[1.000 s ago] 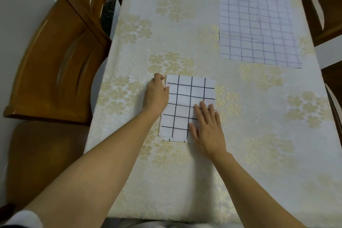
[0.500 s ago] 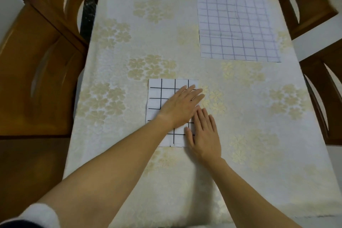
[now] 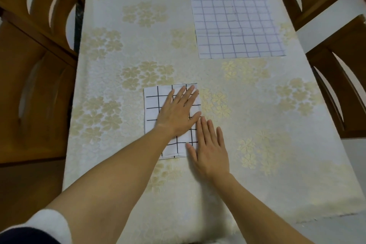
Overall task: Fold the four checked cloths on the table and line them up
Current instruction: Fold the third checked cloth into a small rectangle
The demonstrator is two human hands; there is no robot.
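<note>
Left hand flat on the folded black-checked cloth, fingers straight and slightly spread, palm down, gripping nothing. Looks like a press to flatten the fold so the layers don't spring up. Right hand also flat with straight fingers, gripping nothing. It sits at the cloth's lower right edge, thumb side on the cloth and the rest on the tablecloth. Likely it's pinning that edge so the small square doesn't slide while the left hand presses.

The folded cloth is centre frame, slightly left, a compact rectangle with its edges roughly parallel to the table sides. The lilac-checked cloth is in the upper right of the frame, spread open in one layer, well apart from the folded one and untouched. Faint creases show across its middle. The other two cloths aren't in view.

Step judged: finishing the first fold. The lilac cloth is not yet folded, so the task is early. The next move probably calls for a reach to the upper right.

Wooden chairs stand along the left and right sides of the frame. White sleeve at lower left.
</note>
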